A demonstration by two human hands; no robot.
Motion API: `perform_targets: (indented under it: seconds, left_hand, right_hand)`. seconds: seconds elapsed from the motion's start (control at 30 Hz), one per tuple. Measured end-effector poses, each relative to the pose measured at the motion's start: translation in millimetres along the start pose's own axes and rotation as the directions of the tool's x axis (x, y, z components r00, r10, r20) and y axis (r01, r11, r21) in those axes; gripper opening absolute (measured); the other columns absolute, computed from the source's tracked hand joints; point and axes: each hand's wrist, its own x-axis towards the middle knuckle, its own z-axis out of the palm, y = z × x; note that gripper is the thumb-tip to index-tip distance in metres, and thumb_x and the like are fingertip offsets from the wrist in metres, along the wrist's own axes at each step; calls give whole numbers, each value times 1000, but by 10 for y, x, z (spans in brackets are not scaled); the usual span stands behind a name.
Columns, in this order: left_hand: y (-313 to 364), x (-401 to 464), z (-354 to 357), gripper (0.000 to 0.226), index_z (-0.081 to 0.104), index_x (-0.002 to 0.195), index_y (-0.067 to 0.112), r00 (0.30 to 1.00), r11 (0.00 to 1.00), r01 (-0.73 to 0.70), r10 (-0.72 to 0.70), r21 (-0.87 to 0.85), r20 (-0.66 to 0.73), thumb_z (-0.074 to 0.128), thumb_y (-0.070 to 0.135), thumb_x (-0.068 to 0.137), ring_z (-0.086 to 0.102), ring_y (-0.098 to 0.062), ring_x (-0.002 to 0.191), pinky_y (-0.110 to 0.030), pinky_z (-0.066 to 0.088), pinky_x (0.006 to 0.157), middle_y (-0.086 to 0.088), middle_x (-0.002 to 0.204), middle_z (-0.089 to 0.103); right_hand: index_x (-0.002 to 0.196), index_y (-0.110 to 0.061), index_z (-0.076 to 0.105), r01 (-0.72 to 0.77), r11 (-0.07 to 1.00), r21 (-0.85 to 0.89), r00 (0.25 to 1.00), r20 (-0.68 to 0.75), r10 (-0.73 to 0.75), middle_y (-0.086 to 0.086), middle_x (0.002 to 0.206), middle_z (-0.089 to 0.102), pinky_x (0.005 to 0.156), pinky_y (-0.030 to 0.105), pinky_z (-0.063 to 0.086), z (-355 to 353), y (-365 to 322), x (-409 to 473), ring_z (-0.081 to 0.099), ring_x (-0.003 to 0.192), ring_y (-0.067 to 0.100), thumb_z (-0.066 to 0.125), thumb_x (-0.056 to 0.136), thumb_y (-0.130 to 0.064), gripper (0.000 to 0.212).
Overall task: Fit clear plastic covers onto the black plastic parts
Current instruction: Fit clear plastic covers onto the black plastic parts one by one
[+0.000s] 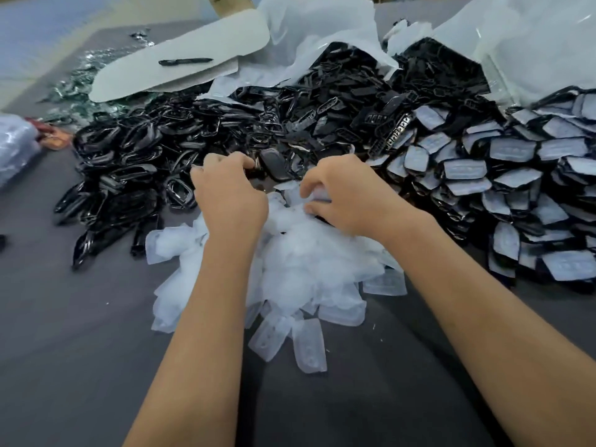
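Observation:
A heap of clear plastic covers lies on the grey table in front of me. Behind it spreads a big pile of black plastic parts. At the right, several black parts with covers fitted are stacked in overlapping rows. My left hand curls its fingers on a black plastic part at the far edge of the clear heap. My right hand pinches a clear plastic cover between thumb and fingers, close beside the left hand.
A pale flat board with a black pen on it lies at the back left. White plastic bags hold more black parts at the back. A clear bag sits at the left edge. Bare grey table lies near me.

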Motion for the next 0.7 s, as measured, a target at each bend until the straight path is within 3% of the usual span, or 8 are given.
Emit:
perform_targets:
  seconds: [0.13, 0.23, 0.4, 0.57, 0.7]
  left_hand:
    - [-21, -27, -9, 43, 68, 126, 23, 997, 997, 67, -68, -35, -25, 62, 5, 87, 50, -34, 122, -32, 39, 98, -13, 129, 55]
    - [-55, -7, 6, 36, 69, 124, 21, 998, 997, 62, -64, -50, -30, 64, 9, 90, 55, -32, 121, -34, 41, 101, -11, 127, 61]
    - [-59, 12, 7, 21, 71, 113, 15, 985, 971, 82, -112, -225, -128, 72, 15, 92, 64, -23, 107, -36, 49, 96, -3, 110, 71]
    - [-14, -10, 5, 12, 73, 101, 13, 971, 928, -76, -14, -364, -238, 68, 12, 90, 68, -19, 93, -36, 52, 93, 2, 96, 73]
    - [59, -32, -12, 15, 75, 97, 20, 948, 928, -214, 121, -305, -295, 69, 32, 92, 62, -21, 100, -30, 44, 96, 2, 98, 70]
  right_hand:
    - [101, -13, 78, -4, 993, 118, 996, -85, 14, -5, 85, 65, 85, 37, 53, 3, -15, 23, 62, 89, 16, 79, 84, -6, 18]
    - [101, -8, 77, 22, 976, 216, 990, -140, 9, -1, 84, 71, 81, 34, 56, 5, -6, 3, 69, 85, 16, 72, 81, 6, 25]
    - [99, -14, 77, 4, 882, 471, 984, -158, 80, 0, 90, 76, 80, 33, 61, 17, 47, -49, 73, 82, 15, 87, 82, -13, 20]
    - [81, -14, 77, -39, 824, 565, 981, -134, 138, 1, 78, 77, 79, 44, 63, 62, 45, -61, 75, 76, 23, 89, 80, -14, 13]
    - [81, -10, 75, -15, 738, 674, 939, -243, 242, 4, 78, 77, 79, 43, 64, 77, 57, -77, 76, 75, 24, 90, 79, -9, 15]
